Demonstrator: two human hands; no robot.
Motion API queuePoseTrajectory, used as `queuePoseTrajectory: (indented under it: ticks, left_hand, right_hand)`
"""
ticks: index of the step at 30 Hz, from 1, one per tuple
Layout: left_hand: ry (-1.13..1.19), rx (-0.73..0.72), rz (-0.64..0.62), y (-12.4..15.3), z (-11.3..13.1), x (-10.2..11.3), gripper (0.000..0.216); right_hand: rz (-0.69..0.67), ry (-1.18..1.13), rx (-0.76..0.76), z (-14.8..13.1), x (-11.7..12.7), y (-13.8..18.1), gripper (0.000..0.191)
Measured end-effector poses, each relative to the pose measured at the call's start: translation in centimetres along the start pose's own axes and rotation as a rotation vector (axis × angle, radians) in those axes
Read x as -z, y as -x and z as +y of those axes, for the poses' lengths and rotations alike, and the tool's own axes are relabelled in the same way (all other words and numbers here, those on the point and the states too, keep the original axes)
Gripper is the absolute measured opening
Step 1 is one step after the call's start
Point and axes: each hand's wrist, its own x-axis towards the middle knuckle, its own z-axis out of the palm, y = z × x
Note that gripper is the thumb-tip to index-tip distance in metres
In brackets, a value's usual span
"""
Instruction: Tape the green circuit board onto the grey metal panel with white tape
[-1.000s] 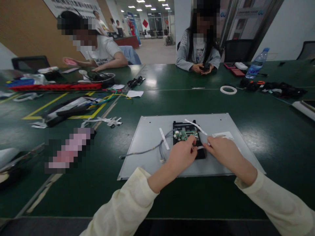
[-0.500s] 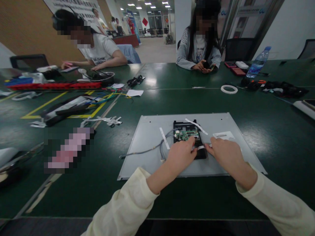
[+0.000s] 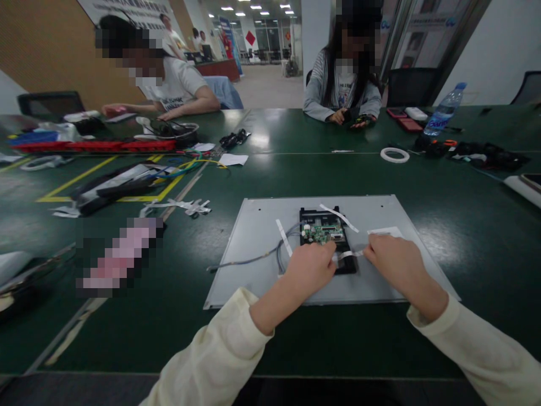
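A grey panel (image 3: 240,242) lies flat on the green table, with a black plastic frame (image 3: 351,264) on it that carries a green circuit board (image 3: 322,233). Between my hands a short white strip of tape (image 3: 349,254) spans the frame's lower part. My left hand (image 3: 310,265) is closed, thumb and finger pinching the strip's left end over the frame. To the right of the frame, my right hand (image 3: 395,262) pinches the other end. Two more white strips (image 3: 339,217) are on the panel and frame. Grey cables (image 3: 249,261) lead left from the board.
A roll of white tape (image 3: 394,155) and a water bottle (image 3: 446,110) are at the far right. To the left lie a pixelated pink object (image 3: 122,256), crumpled tape (image 3: 192,207) and wires (image 3: 186,165). Two people sit across the table.
My right hand has shifted slightly right, away from the black frame. More of the white strip now shows, drawn out between my two hands. My left hand has barely moved.
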Motion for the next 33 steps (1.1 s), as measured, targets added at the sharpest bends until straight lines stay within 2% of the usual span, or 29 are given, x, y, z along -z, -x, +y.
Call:
queuePoseTrajectory:
  ticks: [2, 5, 7, 9, 16, 33]
  left_hand:
    - [-0.002, 0.0, 0.006, 0.0, 0.0, 0.0, 0.016]
    - [0.007, 0.015, 0.019, 0.1, 0.2, 0.0, 0.018]
    - [0.026, 0.028, 0.039, 0.2, 0.3, 0.0, 0.019]
    - [0.056, 0.027, 0.071, 0.3, 0.4, 0.1, 0.019]
    - [0.116, -0.055, 0.21, 0.8, 0.5, 0.2, 0.019]
    - [0.079, -0.204, 0.225, 1.2, 0.6, 0.0, 0.016]
  right_hand:
    - [0.086, -0.099, 0.062, 0.0, 0.0, -0.4, 0.027]
    - [0.259, -0.334, 0.3, -0.2, 0.0, -0.8, 0.025]
    - [0.318, -0.439, 0.464, -0.4, -0.2, -0.9, 0.038]
    - [0.295, -0.462, 0.555, -0.5, -0.4, -0.9, 0.051]
    - [0.085, -0.398, 0.635, -0.8, -1.2, -0.8, 0.07]
    - [0.053, -0.381, 0.622, -1.3, -1.7, -1.0, 0.07]
